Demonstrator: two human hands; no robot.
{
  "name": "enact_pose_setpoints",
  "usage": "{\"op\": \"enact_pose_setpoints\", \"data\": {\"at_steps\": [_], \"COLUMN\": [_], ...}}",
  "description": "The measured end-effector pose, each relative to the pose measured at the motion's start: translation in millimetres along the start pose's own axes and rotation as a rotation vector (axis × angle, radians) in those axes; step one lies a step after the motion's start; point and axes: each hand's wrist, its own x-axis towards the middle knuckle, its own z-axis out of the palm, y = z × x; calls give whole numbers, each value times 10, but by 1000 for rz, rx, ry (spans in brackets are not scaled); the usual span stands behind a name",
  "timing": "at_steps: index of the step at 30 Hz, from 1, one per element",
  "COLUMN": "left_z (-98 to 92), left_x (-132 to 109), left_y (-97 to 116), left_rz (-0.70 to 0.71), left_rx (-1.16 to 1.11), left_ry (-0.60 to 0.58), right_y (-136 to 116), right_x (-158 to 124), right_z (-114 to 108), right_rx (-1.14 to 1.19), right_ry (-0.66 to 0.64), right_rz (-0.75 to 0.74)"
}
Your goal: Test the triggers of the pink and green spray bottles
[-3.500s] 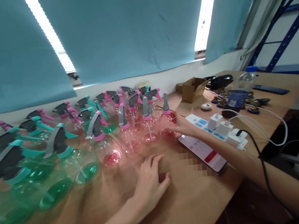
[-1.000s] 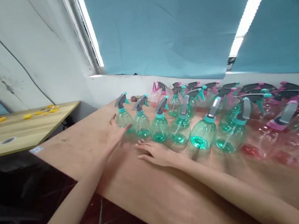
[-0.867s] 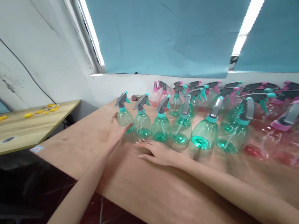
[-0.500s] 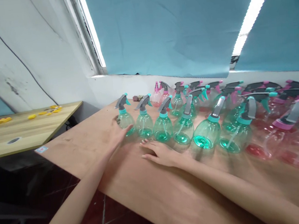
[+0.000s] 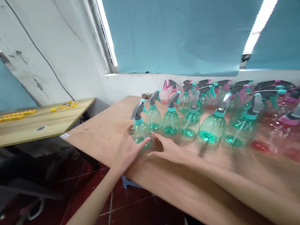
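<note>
Several clear teal spray bottles with grey triggers stand in a row on the brown table (image 5: 101,131), with pink ones further right. The leftmost teal bottle (image 5: 140,129) stands slightly forward of the row. My left hand (image 5: 127,150) cups its lower left side, thumb and fingers curved around the base. My right hand (image 5: 169,148) lies with fingers stretched just right of that bottle, fingertips close to it, holding nothing.
A second wooden table (image 5: 31,122) with yellow small parts (image 5: 15,115) stands to the left, across a gap over dark red floor tiles. A chair base (image 5: 20,195) sits lower left. Blue blinds and a white wall back the bottles. Pink bottles (image 5: 294,120) crowd the right.
The leftmost teal bottle has come forward out of the row with my left hand around it. My right hand has moved closer to it. The view has shifted left.
</note>
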Motion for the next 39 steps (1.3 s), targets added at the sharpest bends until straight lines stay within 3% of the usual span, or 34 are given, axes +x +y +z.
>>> {"op": "enact_pose_setpoints", "data": {"at_steps": [8, 13, 16, 21, 24, 30, 35, 39], "left_z": [328, 595, 732, 1004, 1207, 1653, 1959, 2082], "left_x": [-481, -716, -784, -788, -734, -640, -636, -623], "left_y": [320, 592, 791, 1244, 1616, 2268, 2397, 2400], "left_rz": [-20, 70, 128, 139, 272, 451, 528, 592], "left_rx": [-47, -76, -92, -228, -251, -361, -408, -463], "left_ry": [-73, -175, -310, -574, -627, -665, -607, -631], "right_y": [-129, -45, 6, 47, 41, 19, 86, 126], "right_x": [-264, -662, -1008, -1628, -1913, -2221, -2320, -2362], "right_z": [-88, -382, -660, -1141, -1350, -1602, -1735, -1827], "right_rx": [180, 221, 163, -21, -67, 91, 74, 12], "right_ry": [125, 159, 152, 176, 234, 202, 263, 232], "right_rz": [5, -58, 7, 129, 126, 119, 139, 190]}}
